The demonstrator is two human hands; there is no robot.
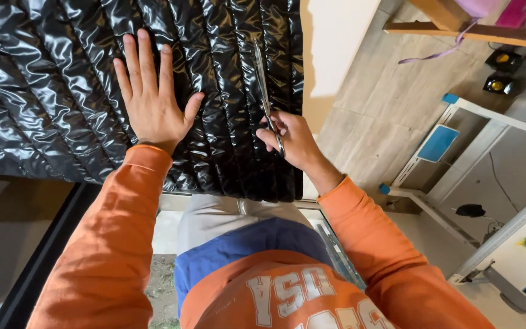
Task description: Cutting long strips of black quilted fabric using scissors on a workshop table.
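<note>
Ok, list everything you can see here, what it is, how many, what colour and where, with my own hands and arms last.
quilted fabric: one, glossy black, spread on the table
scissors: one pair, silver, lying along the fabric near its right edge
table: one, pale, bare part right of the fabric
floor: grey-brown tiles, right
white frame: one, with blue pads, on the floor at right
left hand: flat on the fabric
right hand: gripping the scissors' handles
sleeves: two, orange

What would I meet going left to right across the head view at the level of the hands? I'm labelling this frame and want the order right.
Black quilted fabric → left hand pressed flat on it → scissors → right hand holding them → pale wooden floor → white frame with blue pad.
</note>
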